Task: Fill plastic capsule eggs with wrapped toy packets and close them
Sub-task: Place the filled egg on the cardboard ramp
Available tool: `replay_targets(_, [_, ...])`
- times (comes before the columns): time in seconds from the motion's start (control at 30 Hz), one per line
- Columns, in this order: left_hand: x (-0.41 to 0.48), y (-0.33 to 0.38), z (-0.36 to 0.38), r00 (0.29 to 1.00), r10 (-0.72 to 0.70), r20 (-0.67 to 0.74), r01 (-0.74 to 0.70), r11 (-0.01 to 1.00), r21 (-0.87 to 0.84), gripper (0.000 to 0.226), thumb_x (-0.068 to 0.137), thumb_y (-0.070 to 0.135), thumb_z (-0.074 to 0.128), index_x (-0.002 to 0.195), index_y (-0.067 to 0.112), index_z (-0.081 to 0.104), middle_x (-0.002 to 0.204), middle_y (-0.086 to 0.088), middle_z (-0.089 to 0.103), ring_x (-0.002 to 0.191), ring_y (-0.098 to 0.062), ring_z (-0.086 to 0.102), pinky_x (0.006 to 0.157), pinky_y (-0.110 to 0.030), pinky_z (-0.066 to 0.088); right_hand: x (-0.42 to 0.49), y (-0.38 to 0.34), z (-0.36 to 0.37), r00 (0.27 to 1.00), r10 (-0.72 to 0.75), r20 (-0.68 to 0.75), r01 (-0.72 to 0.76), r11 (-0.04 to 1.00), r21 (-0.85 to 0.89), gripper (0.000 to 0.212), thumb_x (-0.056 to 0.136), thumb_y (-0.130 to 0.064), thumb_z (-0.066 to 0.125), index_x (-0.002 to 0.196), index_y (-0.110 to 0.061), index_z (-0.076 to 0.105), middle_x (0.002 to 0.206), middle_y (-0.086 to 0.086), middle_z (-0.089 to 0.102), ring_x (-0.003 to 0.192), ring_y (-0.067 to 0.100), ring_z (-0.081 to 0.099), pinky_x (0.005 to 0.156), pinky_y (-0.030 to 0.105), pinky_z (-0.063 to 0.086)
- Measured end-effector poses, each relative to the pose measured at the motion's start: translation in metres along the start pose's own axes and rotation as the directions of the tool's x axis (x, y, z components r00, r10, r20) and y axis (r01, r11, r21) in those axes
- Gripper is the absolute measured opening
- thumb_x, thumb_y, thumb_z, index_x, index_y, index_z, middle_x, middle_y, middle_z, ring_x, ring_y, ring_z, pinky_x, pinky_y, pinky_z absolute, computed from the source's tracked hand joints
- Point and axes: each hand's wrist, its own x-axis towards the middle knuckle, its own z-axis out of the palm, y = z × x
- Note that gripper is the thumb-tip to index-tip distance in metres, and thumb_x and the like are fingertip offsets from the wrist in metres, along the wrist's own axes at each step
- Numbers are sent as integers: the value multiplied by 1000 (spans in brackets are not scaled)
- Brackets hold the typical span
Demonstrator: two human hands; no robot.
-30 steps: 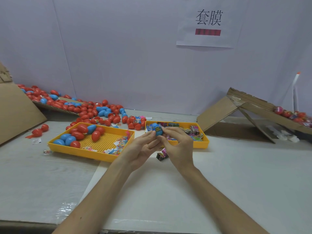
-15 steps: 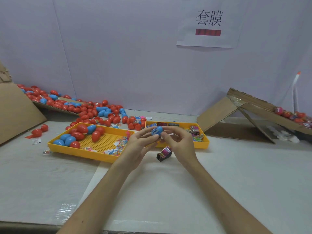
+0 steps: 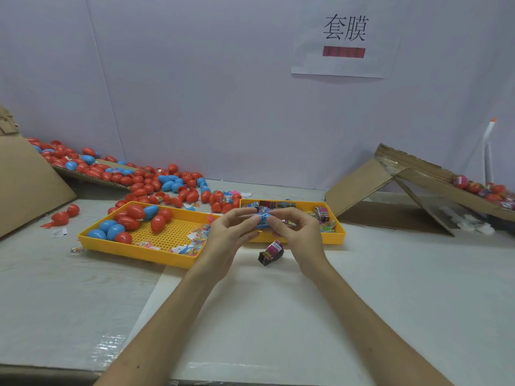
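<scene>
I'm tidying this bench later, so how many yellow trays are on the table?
2. The left tray holds red and blue eggs; the right tray holds toy packets. No others show, though the cardboard could hide some.

Egg tray [image 3: 133, 249] L of packet tray [image 3: 330, 237], loose packet [image 3: 271, 250] in front.

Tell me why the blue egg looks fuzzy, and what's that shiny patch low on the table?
Head view: the blue egg is blurred, pinched between left hand and right hand, likely motion blur; the shiny patch is light glaring off clear film on the table; shadows are soft.
</scene>
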Motion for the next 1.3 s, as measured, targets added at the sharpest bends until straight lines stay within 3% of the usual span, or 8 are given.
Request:
replay_targets(0.2, [2, 0, -1, 999, -32, -11, 31, 995, -98, 38, 73, 18, 80, 107, 3, 70, 101, -7, 77, 102, -24, 74, 79, -24, 59, 0, -2, 0, 1000, 10, 9, -10, 1000, 26, 16, 80, -26, 81, 94, -19, 76, 92, -7, 77, 81, 16, 76, 65, 21, 58])
replay_targets(0.53, [6, -3, -6, 987, -159, 16, 156, 940, -302, 32, 73, 8, 76, 105, 3, 72, 96, -6, 78, 93, -15, 76, 75, -21, 59, -1, -2, 2, 994, 95, 48, -103, 973, 207, 11, 73, -24, 82, 84, -22, 81, 91, 6, 78, 84, 24, 76, 69, 22, 57])
replay_targets(0.73, [7, -3, -7, 983, -181, 3, 173, 933, -316, 13, 71, 7, 77, 82, 11, 83, 95, -7, 79, 92, -15, 76, 73, -20, 59, -1, 0, 2, 991, 121, 64, -133, 963, 234, 10, 72, -23, 81, 82, -24, 82, 93, 4, 78, 84, 24, 76, 69, 22, 57])
replay_targets(0.83, [7, -2, -6, 983, -183, -5, 172, 932, -321, 18, 71, 7, 77, 88, 8, 82, 98, -8, 78, 94, -16, 76, 74, -21, 59, -1, 1, 3, 992, 116, 52, -125, 965, 232, 11, 72, -23, 81, 82, -24, 81, 93, 5, 78, 85, 25, 76, 69, 22, 58])
replay_targets(0.93, [4, -3, -3, 993, -92, -75, 76, 979, -190, 29, 75, 10, 79, 103, 3, 73, 100, -10, 78, 98, -21, 75, 77, -23, 59, -1, 3, 3, 997, 78, -20, -74, 984, 162, 10, 75, -21, 83, 84, -25, 81, 90, 2, 78, 85, 22, 75, 69, 23, 57])
replay_targets(1.0, [3, -4, -2, 987, 50, -154, -39, 996, 75, 19, 82, 12, 80, 100, 11, 74, 95, -4, 79, 95, -20, 75, 78, -24, 60, -1, 6, 3, 998, 33, -60, -28, 997, 79, 13, 78, -14, 83, 87, -22, 79, 88, -3, 78, 83, 17, 76, 69, 21, 57])
replay_targets(1.1, [3, -7, -1, 954, 230, -194, -138, 908, 396, 12, 87, 20, 79, 92, 29, 75, 91, 8, 78, 90, -7, 73, 78, -20, 58, -2, 9, 4, 995, -46, -94, 45, 999, -7, 16, 79, -10, 83, 92, -19, 79, 90, -6, 78, 86, 14, 76, 75, 22, 58])
replay_targets(1.3, [2, -6, 1, 917, 366, -158, -227, 804, 550, 15, 85, 19, 81, 87, 32, 75, 85, 14, 75, 81, 1, 70, 72, -12, 54, -5, 13, 8, 980, -141, -140, 130, 988, -85, 18, 78, -7, 84, 94, -15, 79, 90, -9, 76, 86, 7, 74, 76, 19, 57])
